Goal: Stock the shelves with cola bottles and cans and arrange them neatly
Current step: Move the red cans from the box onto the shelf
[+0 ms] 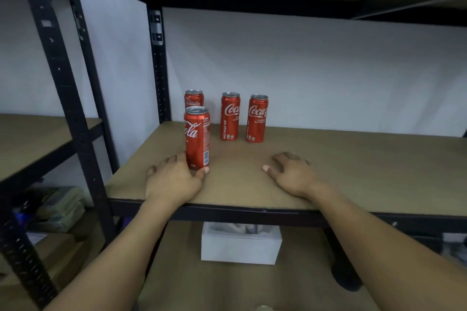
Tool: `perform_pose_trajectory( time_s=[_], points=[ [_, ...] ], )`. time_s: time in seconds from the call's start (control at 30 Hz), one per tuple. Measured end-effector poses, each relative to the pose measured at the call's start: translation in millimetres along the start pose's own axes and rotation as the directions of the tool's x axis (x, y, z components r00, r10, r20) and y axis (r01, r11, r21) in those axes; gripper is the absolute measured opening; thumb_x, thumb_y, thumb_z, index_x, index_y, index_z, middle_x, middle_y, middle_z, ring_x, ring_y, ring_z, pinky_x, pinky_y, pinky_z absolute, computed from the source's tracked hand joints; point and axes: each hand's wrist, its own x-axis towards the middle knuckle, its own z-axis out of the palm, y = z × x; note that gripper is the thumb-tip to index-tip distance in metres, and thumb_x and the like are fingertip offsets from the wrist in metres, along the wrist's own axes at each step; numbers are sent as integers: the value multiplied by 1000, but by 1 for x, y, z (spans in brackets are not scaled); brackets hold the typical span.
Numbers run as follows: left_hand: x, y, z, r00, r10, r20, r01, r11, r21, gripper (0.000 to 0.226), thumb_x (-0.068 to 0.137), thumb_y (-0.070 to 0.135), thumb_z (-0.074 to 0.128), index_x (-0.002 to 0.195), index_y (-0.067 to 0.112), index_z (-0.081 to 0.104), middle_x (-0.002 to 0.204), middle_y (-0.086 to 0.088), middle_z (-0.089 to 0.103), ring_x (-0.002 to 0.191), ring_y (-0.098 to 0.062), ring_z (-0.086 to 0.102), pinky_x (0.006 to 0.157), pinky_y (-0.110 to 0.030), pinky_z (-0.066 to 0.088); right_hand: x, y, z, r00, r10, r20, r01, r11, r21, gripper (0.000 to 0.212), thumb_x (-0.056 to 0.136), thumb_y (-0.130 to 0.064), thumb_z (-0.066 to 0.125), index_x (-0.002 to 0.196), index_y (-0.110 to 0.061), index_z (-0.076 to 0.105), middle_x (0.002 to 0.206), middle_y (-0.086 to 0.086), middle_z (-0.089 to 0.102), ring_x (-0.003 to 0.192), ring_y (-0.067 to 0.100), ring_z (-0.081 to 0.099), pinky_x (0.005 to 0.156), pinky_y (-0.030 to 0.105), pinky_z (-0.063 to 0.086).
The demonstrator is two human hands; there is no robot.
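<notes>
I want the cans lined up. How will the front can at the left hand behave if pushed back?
The front can is tall and slim, so a high push would probably tip it; the left hand grips its base, which seems safer. Its smooth metal should slide on the flat shelf board. Tipped, it would likely roll.

The front can [196, 137] hides the rear can's [194, 98] lower half. The shelf edge [252, 213] hides the white box's [240, 247] top. The stacked packs [60, 207] are blurred.

Four upright red cola cans [196, 137] [194, 98] [230, 116] [257, 118], two bare hands [174, 180] [290, 174], one white box [240, 247].
</notes>
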Motion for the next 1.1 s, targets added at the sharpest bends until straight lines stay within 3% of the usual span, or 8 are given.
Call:
perform_pose_trajectory(
  time_s=[0.27,0.4,0.5,0.63,0.83,0.93,1.0,1.1],
  points=[
    [-76,11,11,997,63,-51,-57,993,101,77,96,69,17,147,19,42,159,-6,36,149,-29,24,118,-58,16,-136,43,-4,982,-147,-117,148,989,4,60,102,-59,36,153,-27,40,162,0,34,151,19,24,124,42,18],
    [-136,22,37,973,168,-161,-169,986,7,67,98,60,34,151,20,33,165,-7,21,154,-29,8,121,-60,11,-204,74,18,966,-165,-197,166,986,-9,61,100,-53,49,155,-29,37,167,-2,21,155,16,12,126,45,13],
    [-182,33,73,968,171,-186,-194,975,-111,68,97,51,52,154,19,32,166,-10,13,152,-31,15,119,-53,20,-246,104,50,985,-63,-160,79,992,95,60,97,-45,60,151,-26,44,161,2,33,149,20,29,122,43,27],
    [-243,54,140,990,116,85,-70,907,-415,46,95,34,65,136,16,56,125,-4,60,111,-19,60,96,-28,45,-282,151,106,984,144,107,-165,961,222,59,92,-40,69,146,-27,49,142,2,54,126,20,55,106,39,47],
    [-303,80,259,815,85,573,249,842,-479,23,90,27,74,111,25,64,104,7,70,87,-1,65,80,-22,54,-310,216,211,811,344,473,-486,847,216,41,92,-38,68,127,-18,64,121,6,70,107,23,66,98,38,53],
    [-310,89,303,716,46,697,344,845,-409,15,91,24,72,89,34,60,87,18,65,81,2,64,79,-19,53,-330,240,265,668,403,625,-619,767,167,56,86,-39,76,135,-17,58,128,6,66,113,23,64,102,39,50],
    [-308,90,329,648,21,762,418,826,-379,18,89,33,73,104,29,64,97,11,70,93,-9,68,93,-34,55,-345,252,293,623,426,656,-663,733,154,62,83,-40,79,136,-18,57,130,5,65,115,23,63,104,38,49],
    [-296,88,369,590,-26,807,482,813,-326,53,82,47,77,127,25,60,113,5,71,102,-17,69,98,-43,54,-367,256,313,608,433,665,-712,668,216,77,79,-36,84,144,-16,45,134,3,62,123,23,59,107,34,44]
  ],
)
